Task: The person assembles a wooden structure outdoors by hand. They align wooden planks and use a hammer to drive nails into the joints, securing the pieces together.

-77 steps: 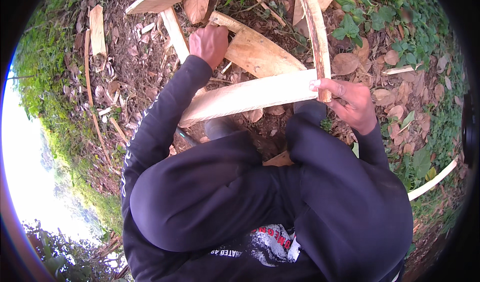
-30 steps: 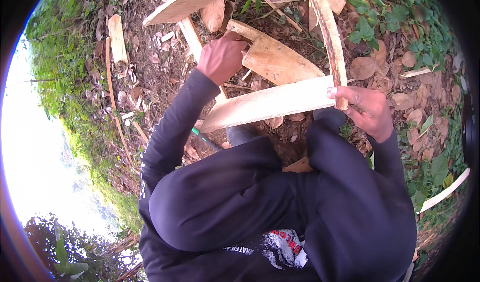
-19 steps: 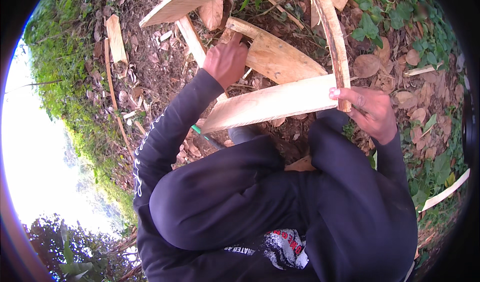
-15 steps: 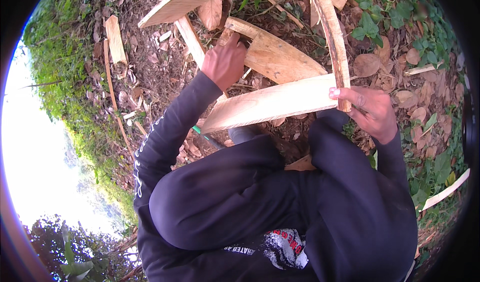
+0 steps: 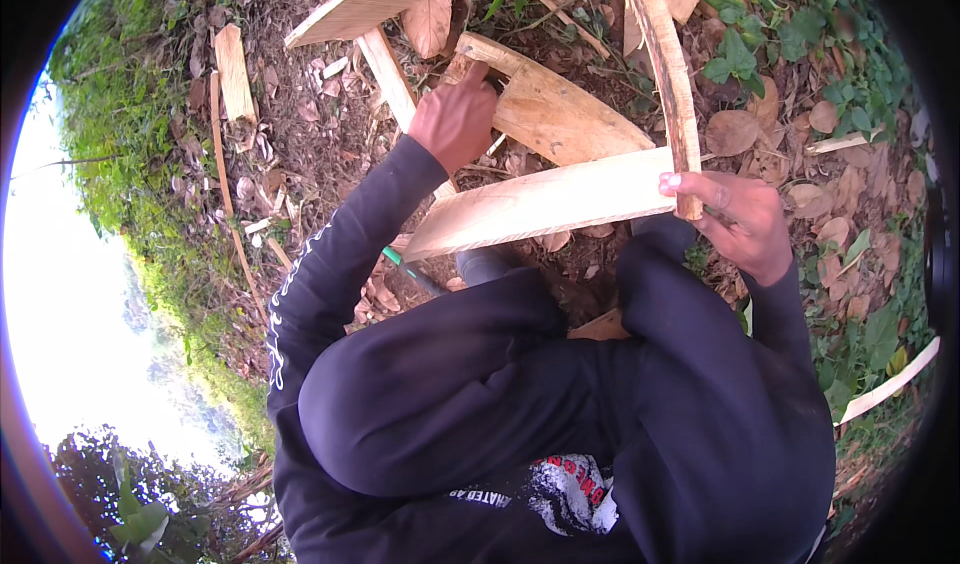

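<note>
Right of centre: I see the right hand [image 5: 738, 216] pinching the strip's [image 5: 668, 64] lower end against the plank [image 5: 540, 202], seemingly to steady that corner | Upper centre: left hand [image 5: 455, 122] at the block's [image 5: 565, 119] narrow end, grip unclear to me | Mid-frame: plank, lower than the block

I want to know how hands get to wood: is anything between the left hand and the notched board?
Nothing visible. The left hand seems to touch the notched board's narrow end; the pale plank lies nearer the person, not between them.
</note>
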`<state>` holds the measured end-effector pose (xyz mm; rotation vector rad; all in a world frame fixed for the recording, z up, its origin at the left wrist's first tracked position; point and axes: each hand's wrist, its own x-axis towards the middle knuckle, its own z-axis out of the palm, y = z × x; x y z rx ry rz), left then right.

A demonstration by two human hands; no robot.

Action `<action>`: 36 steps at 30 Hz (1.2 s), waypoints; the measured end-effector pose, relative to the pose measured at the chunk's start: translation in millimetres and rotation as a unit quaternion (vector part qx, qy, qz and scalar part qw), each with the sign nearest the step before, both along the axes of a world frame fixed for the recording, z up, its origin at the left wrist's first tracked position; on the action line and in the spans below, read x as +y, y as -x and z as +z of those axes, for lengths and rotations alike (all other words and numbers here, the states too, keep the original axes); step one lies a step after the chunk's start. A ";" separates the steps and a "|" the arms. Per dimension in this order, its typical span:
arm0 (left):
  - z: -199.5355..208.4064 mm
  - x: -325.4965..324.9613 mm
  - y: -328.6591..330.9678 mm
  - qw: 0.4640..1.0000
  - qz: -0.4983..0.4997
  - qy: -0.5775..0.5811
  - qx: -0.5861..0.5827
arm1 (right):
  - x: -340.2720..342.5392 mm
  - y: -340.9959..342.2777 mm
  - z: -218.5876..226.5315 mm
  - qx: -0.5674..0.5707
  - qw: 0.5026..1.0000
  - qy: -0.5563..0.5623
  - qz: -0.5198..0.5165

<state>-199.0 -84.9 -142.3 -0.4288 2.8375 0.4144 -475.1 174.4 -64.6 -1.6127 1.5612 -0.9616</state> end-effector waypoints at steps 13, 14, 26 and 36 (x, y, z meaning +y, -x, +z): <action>15.7 3.8 8.0 0.998 0.041 0.001 -0.057 | 2.8 -0.2 -1.7 0.002 1.000 -0.002 -0.004; 15.9 5.2 7.1 0.998 0.040 0.010 -0.040 | 3.2 -0.9 -1.4 -0.002 1.000 -0.003 -0.006; 16.5 4.9 12.9 0.998 0.026 0.021 -0.050 | 2.4 -1.0 -2.4 0.003 1.000 0.001 -0.007; 11.1 -2.3 10.5 0.999 0.017 0.041 -0.015 | 4.5 -0.6 -2.8 -0.016 1.000 -0.015 -0.018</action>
